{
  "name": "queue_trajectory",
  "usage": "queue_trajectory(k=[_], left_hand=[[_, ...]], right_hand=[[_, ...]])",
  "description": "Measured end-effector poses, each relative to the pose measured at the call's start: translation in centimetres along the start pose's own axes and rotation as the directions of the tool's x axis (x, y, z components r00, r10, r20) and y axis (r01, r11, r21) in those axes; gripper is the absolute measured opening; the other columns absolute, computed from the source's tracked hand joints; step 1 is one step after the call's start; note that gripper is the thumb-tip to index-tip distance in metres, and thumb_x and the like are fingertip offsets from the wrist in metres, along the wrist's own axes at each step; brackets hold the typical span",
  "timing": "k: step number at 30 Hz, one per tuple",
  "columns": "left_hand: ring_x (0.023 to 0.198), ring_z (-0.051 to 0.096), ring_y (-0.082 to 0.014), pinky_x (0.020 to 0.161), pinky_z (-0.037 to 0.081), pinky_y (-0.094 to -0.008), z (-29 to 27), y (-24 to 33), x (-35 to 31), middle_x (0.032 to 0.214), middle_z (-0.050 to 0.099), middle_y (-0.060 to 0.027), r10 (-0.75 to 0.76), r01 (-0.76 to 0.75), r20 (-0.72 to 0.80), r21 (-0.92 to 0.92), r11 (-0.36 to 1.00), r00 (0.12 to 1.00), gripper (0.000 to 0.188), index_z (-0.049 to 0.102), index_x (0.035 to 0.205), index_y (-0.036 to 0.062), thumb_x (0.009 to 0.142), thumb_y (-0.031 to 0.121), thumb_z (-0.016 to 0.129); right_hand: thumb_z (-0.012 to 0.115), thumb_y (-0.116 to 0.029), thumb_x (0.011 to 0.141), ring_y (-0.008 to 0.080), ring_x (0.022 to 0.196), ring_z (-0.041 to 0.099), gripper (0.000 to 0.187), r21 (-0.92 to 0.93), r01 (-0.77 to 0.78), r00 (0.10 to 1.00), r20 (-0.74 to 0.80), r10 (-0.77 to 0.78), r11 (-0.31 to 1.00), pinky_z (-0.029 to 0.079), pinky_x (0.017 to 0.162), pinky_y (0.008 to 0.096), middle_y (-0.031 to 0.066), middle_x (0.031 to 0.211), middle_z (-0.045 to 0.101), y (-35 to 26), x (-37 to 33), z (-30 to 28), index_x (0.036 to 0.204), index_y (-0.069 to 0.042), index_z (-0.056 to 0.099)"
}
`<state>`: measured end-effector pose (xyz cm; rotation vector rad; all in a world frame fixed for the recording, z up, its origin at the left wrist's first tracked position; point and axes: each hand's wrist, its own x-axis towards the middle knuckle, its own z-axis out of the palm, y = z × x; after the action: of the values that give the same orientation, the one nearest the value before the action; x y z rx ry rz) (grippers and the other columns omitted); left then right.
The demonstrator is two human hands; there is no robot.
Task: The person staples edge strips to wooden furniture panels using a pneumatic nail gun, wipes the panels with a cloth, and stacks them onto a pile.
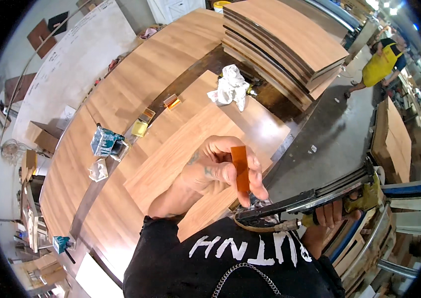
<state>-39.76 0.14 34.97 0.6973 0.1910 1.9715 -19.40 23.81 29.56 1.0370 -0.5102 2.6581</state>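
In front of my chest, my left hand (215,171) pinches a flat orange-brown strip (240,169) between thumb and fingers. The strip stands nearly upright and looks like a stick of staples. Low on the right, my right hand (334,214) is wrapped round the yellow-green body of an air stapler (302,202). Its long black magazine points left, ending just below my left fingers, and a metal hose fitting (290,226) shows beneath it. Part of the right hand is hidden behind the tool. Wood-grain boards (180,144) lie under my left hand on the bench.
A crumpled white cloth (233,87) lies beyond the boards. Small boxes (140,128), one with shiny copper-coloured contents (172,103), sit near a teal-and-white tool (106,141). Stacked panels (280,44) rise at the far right. A person in a yellow apron (379,64) stands beyond the bench.
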Motion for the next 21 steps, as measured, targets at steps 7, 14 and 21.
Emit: queue_trajectory(k=[7,14,21], left_hand=[[0.092,0.066,-0.0437,0.064,0.064,-0.0428,0.9,-1.9,0.0,0.102,0.058,-0.0252,-0.007,0.019,0.101,-0.128,0.992,0.995,0.033,0.053,0.113,-0.0081,0.090,0.013,0.063],[0.088,0.067,-0.0415,0.060,0.064,-0.0389,1.5,-3.1,0.5,0.097,0.057,-0.0225,-0.034,0.039,0.042,-0.116,0.992,0.999,0.033,0.053,0.112,-0.0092,0.090,0.013,0.064],[0.083,0.069,-0.0394,0.057,0.064,-0.0362,2.3,-3.7,0.8,0.095,0.057,-0.0206,-0.088,0.090,0.021,-0.087,0.992,0.996,0.038,0.053,0.110,-0.0098,0.086,0.015,0.069]], right_hand=[[0.058,-0.032,0.092,0.0162,0.050,0.059,0.039,0.020,-0.006,1.000,0.016,0.006,1.000,0.053,0.053,0.0304,0.0072,0.061,0.059,-0.1,-0.5,0.0,0.117,-0.003,0.051],[0.058,-0.032,0.091,0.0151,0.048,0.058,0.043,0.034,-0.018,1.000,0.027,0.017,0.999,0.053,0.051,0.0293,0.0060,0.059,0.058,-0.2,-0.8,0.1,0.121,-0.003,0.049],[0.059,-0.032,0.090,0.0140,0.045,0.057,0.047,0.034,-0.030,0.999,0.040,0.029,0.999,0.052,0.049,0.0282,0.0048,0.057,0.057,-0.1,-0.4,0.0,0.125,-0.004,0.047]])
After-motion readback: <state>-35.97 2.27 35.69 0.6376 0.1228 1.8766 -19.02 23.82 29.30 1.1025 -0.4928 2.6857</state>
